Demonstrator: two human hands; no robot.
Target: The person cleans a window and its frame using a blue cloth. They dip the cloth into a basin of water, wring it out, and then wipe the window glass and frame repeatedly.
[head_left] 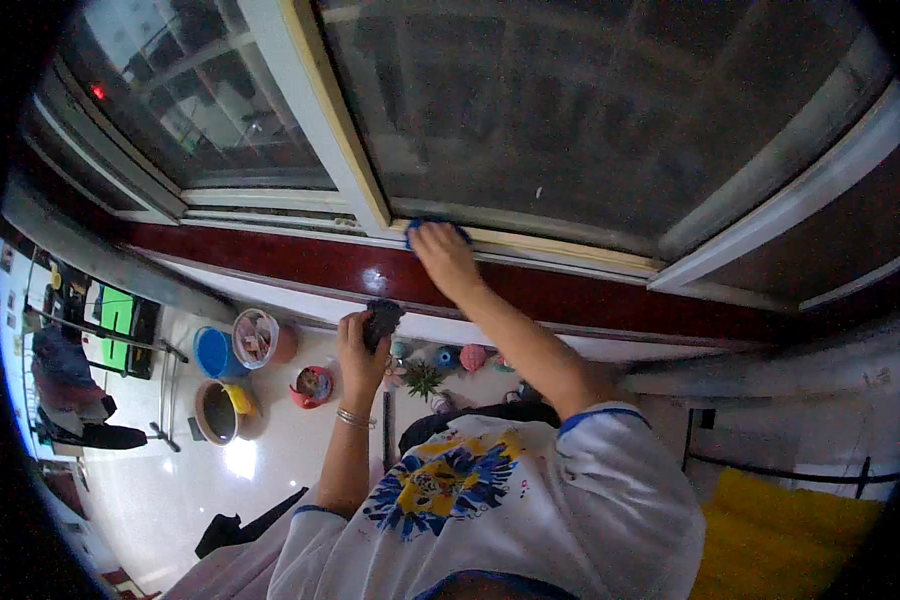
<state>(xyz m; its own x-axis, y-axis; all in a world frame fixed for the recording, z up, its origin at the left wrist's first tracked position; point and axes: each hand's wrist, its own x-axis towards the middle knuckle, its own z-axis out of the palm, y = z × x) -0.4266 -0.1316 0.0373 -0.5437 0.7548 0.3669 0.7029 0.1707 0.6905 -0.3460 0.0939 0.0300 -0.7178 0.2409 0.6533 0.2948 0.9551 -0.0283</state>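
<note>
Cloth (432,228) of a blue colour lay pressed under our right hand (444,256) on the pale lower window frame (560,247), just above the dark red sill (590,298). Nearest to us was our white shirt with its blue and yellow print (445,483), both forearms reaching up from it toward that sill. Our left hand (360,352) (a thin bangle (354,419) on its wrist) was closed around a dark crumpled rag (381,321), held just below the sill. Our right hand lay flat over the blue cloth, only its edges showing past the fingers. Beneath the sill, small coloured pots (448,357) stood in a row, with round buckets (232,350) on the floor off to the left. Beyond the sill stood the grimy window pane (590,110).
</note>
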